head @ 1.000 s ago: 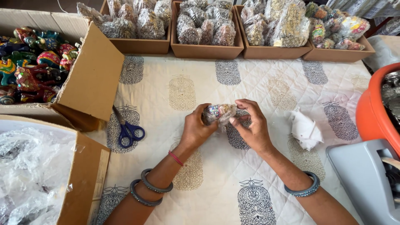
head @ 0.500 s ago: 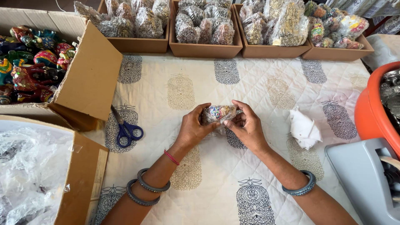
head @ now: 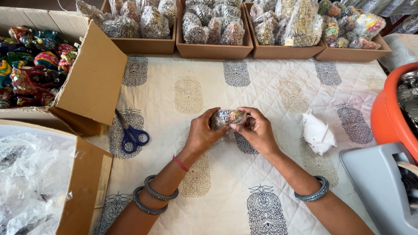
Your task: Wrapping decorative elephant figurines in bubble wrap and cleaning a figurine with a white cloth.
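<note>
Left hand: the left hand (head: 201, 134) is cupped round the left side of a small multicoloured figurine in clear plastic wrap (head: 228, 117), fingers closed on it.
Right hand: the right hand (head: 257, 130) grips the same wrapped figurine from the right, thumb and fingertips pinching the plastic at its near edge.
Hands together: both hands meet on the one piece, held just above the middle of the cloth.
Wrapped figurine: one, lying between the two palms, nearer the fingertips than the wrists; its exact shape is hidden by the wrap and the fingers.
Wrists: two grey bangles and a thin red thread on the left forearm, one grey bangle on the right.
Cloth: one cream quilted cloth (head: 278, 95) with dark and tan block-printed motifs covers the table.
Scissors: one pair of blue-handled scissors (head: 129, 132) lies to the left of the hands, well apart from them.
Paper: one crumpled white paper (head: 318, 132) lies to the right, near the right hand.
Far boxes: four shallow cardboard trays (head: 213, 50) in a row along the far edge, filled with plastic-wrapped pieces.
Left boxes: one open carton of painted figurines (head: 93, 82) at far left; one carton of clear plastic bags (head: 82, 191) at near left.
Right edge: one orange tub (head: 387, 117) and one grey plastic object (head: 374, 178) at near right.
</note>
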